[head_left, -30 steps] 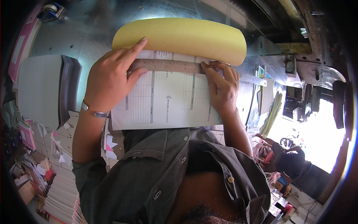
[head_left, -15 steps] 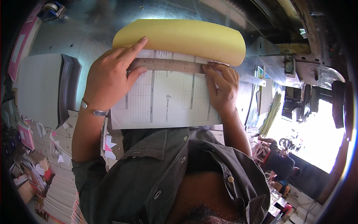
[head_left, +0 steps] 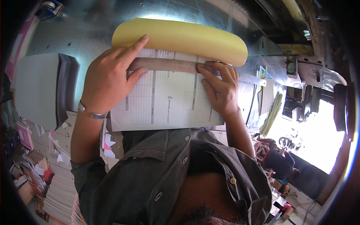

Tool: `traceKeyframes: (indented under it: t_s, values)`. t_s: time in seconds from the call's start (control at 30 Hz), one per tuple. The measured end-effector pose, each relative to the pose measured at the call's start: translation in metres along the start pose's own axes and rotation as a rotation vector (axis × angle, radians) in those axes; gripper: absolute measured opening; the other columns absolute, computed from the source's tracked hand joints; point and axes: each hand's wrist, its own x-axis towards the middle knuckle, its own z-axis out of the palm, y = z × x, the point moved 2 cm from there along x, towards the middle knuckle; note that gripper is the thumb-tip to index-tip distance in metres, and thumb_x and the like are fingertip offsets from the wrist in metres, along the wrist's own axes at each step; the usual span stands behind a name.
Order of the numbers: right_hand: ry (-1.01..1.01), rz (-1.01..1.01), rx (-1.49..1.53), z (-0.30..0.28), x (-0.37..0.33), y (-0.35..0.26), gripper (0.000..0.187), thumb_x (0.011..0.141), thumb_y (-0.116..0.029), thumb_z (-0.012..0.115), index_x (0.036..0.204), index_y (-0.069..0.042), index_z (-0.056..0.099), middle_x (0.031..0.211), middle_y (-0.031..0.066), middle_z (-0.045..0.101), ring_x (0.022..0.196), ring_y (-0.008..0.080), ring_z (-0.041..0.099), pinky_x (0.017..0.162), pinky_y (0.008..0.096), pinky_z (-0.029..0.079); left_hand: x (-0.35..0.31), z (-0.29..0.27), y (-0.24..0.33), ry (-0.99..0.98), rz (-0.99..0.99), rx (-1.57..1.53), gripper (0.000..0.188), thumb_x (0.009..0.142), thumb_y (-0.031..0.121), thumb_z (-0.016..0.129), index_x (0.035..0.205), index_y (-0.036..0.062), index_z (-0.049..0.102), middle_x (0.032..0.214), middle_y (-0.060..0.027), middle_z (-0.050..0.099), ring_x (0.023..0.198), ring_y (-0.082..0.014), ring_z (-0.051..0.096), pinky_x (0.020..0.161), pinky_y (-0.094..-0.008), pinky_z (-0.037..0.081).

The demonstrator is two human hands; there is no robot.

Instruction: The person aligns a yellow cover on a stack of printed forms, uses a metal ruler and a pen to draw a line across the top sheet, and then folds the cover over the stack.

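Think of the white printed paper sheet (head_left: 176, 82) as a clock. A flat, brown-grey strip (head_left: 168, 65) lies across it near 12 o'clock. Past that, also toward 12, a curled yellow paper sheet (head_left: 187, 37) bulges over the shiny metal worktop (head_left: 101, 22). At 10 o'clock, the left hand (head_left: 108, 73) is spread, 1 finger reaching onto the yellow sheet. At 2 o'clock, the right hand (head_left: 223, 88) rests bent fingers on the strip's end; I cannot tell if it pinches or just presses. If the 2 hands push unevenly, the strip could go crooked. If the left finger lifts, the yellow sheet could flop toward 6.
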Motion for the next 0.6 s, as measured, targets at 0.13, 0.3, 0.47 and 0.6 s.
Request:
traceKeyframes:
  t_s: [0.13, 0.3, 0.47, 0.6]
  values:
    - [-0.024, -0.010, 0.006, 0.0017, 0.0002, 0.0011, 0.043, 0.085, -0.014, 0.078, 0.128, -0.014, 0.080, 0.123, 0.0099, 0.070, 0.118, 0.0293, 0.063, 0.102, 0.0451, 0.045, 0.0003, 0.0012, -0.0007, -0.002, -0.004, -0.016, 0.079, 0.084, 0.019, 0.088, 0.156, 0.0218, 0.058, 0.101, -0.0072, 0.075, 0.090, -0.0255, 0.072, 0.085, -0.0390, 0.060]
    - [-0.052, -0.009, -0.004, 0.0013, 0.0003, 0.0007, 0.045, 0.086, -0.015, 0.077, 0.132, -0.017, 0.079, 0.123, 0.0097, 0.067, 0.118, 0.0295, 0.062, 0.104, 0.0465, 0.044, 0.0008, 0.0011, -0.0010, 0.010, 0.005, -0.020, 0.078, 0.084, 0.019, 0.087, 0.156, 0.0214, 0.058, 0.101, -0.0071, 0.075, 0.090, -0.0251, 0.072, 0.085, -0.0389, 0.060]
    - [-0.057, -0.006, -0.007, 0.0037, -0.0015, 0.0025, 0.046, 0.087, -0.015, 0.077, 0.132, -0.017, 0.079, 0.124, 0.0094, 0.067, 0.117, 0.0291, 0.062, 0.104, 0.0466, 0.044, -0.0002, 0.0027, -0.0021, 0.002, 0.001, -0.016, 0.078, 0.084, 0.019, 0.087, 0.157, 0.0217, 0.058, 0.101, -0.0068, 0.075, 0.090, -0.0250, 0.072, 0.084, -0.0390, 0.060]
    - [-0.069, -0.004, 0.006, 0.0031, 0.0009, 0.0005, 0.045, 0.088, -0.014, 0.076, 0.133, -0.019, 0.079, 0.124, 0.0086, 0.067, 0.117, 0.0282, 0.061, 0.104, 0.0461, 0.043, 0.0000, 0.0019, -0.0026, 0.010, 0.009, -0.018, 0.079, 0.084, 0.019, 0.087, 0.157, 0.0220, 0.057, 0.101, -0.0063, 0.075, 0.090, -0.0251, 0.072, 0.085, -0.0389, 0.060]
